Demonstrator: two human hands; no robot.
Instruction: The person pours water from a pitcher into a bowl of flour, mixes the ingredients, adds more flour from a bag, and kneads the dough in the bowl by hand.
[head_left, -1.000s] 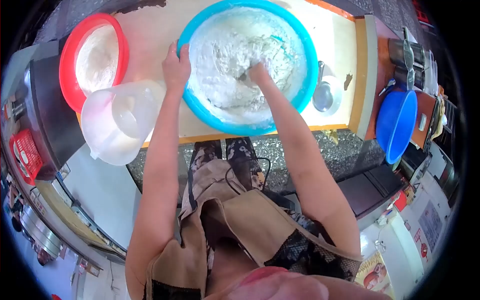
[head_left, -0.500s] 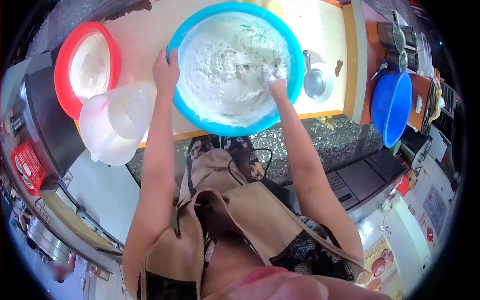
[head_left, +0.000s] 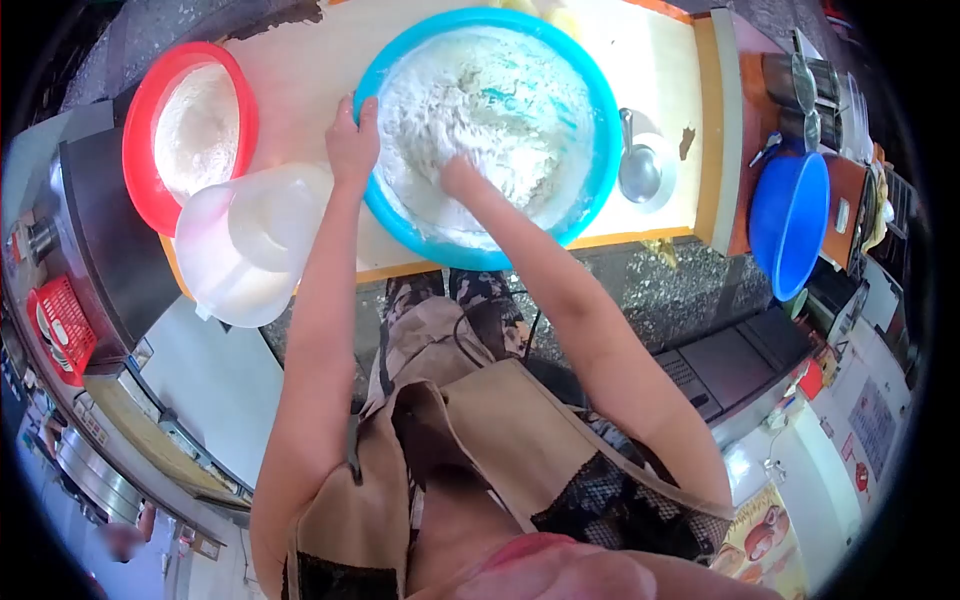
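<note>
A large turquoise basin (head_left: 608, 130) stands at the table's front edge, with white floury mix (head_left: 525, 155) in it, partly clumped and wet-looking. My left hand (head_left: 352, 147) grips the basin's left rim, thumb and fingers at the edge. Inside the basin, my right hand (head_left: 460, 178) is sunk into the mix left of centre, and its fingers are hidden there. Pale mix coats the basin's inner wall, with turquoise showing through at the right. A translucent white tub (head_left: 215, 255) lies tilted beside my left forearm, overlapping a red basin (head_left: 135, 150) that holds white flour (head_left: 197, 130).
Right of the turquoise basin, a metal ladle (head_left: 638, 172) rests in a pale bowl (head_left: 664, 190). A blue basin (head_left: 788, 225) and metal containers (head_left: 795, 90) stand farther right. At far left is a red basket (head_left: 65, 325); a blurred person (head_left: 125, 540) appears at lower left.
My right hand has swept from the right side of the basin to left of centre through the mix. My left hand stays on the rim. The view has shifted slightly.
</note>
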